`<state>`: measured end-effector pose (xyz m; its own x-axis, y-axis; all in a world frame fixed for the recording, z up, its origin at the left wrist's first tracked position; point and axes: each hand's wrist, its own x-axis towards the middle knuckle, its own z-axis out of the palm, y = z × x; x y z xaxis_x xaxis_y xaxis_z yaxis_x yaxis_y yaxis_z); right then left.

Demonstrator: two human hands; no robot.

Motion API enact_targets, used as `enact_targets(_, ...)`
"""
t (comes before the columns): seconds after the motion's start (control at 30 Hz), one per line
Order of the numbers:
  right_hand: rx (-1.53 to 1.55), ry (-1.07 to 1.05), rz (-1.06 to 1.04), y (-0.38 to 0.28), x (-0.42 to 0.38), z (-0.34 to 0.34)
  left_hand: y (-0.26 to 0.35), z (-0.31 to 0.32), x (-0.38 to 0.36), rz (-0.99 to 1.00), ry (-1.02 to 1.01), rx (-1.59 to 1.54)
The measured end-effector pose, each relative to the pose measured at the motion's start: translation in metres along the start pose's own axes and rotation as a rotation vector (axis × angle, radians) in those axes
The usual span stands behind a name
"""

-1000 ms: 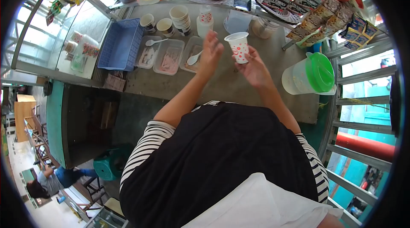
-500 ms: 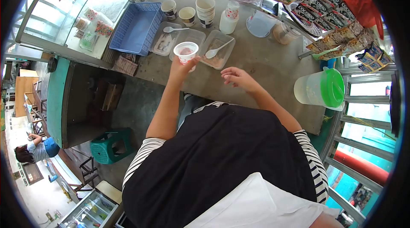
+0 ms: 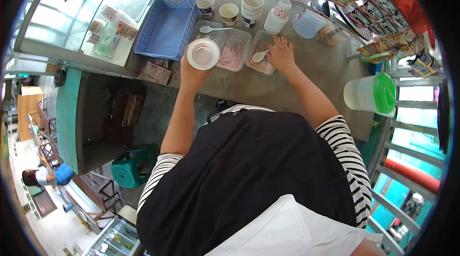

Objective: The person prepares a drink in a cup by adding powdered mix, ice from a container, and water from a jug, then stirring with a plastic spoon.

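My left hand (image 3: 191, 75) is wrapped round a small white cup (image 3: 203, 54), whose round mouth faces the camera and shows a pale pinkish inside. My right hand (image 3: 281, 56) reaches over the right-hand clear plastic container (image 3: 262, 67), fingers stretched and apart. Below its thumb side lies a white spoon (image 3: 259, 56) in that container, its handle partly hidden by the hand. Between the hands sits another clear container (image 3: 235, 54) with pink contents. Behind the cup is a third container (image 3: 195, 31) with a second white spoon (image 3: 214, 29) across it.
Paper cups (image 3: 251, 7) stand along the back beside a blue basket (image 3: 165, 31). A white bottle (image 3: 276, 20) and a clear tub (image 3: 308, 22) are farther right. A green-lidded pitcher (image 3: 369, 93) stands at the right edge. Snack packets hang above; a person (image 3: 50, 174) sits at far left.
My right hand has moved forward from the counter's front over the right-hand container. My left hand has tipped the cup so its mouth faces the camera. The whole view has shifted slightly.
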<state>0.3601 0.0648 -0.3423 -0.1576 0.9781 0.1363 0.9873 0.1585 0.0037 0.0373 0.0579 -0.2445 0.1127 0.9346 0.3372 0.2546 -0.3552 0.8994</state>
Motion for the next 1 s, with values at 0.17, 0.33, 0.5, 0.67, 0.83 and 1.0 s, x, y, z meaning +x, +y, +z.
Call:
enact_targets(0.17, 0.025, -0.129, 0.031, 0.002, -0.007, 0.005, -0.029, -0.028, 0.012, -0.066, -0.084, -0.007)
enact_targets(0.33, 0.023, -0.264, 0.043, -0.008, -0.013, -0.004, -0.039, -0.037, 0.024, -0.044, -0.182, -0.069)
enact_targets(0.5, 0.148, -0.312, 0.171, -0.019, -0.018, -0.021, -0.048, -0.041, 0.035, -0.047, -0.270, -0.018)
enact_targets(0.67, -0.015, -0.280, 0.336, -0.026, -0.032, -0.027, -0.067, -0.039, 0.039, -0.010, -0.318, -0.091)
enact_targets(0.83, -0.198, -0.251, 0.366, -0.040, -0.037, -0.036, -0.064, -0.044, 0.040, -0.062, -0.373, -0.126)
enact_targets(1.0, -0.214, -0.384, 0.466, -0.055, -0.029, -0.053, -0.064, -0.051, 0.046, -0.071, -0.369, -0.163)
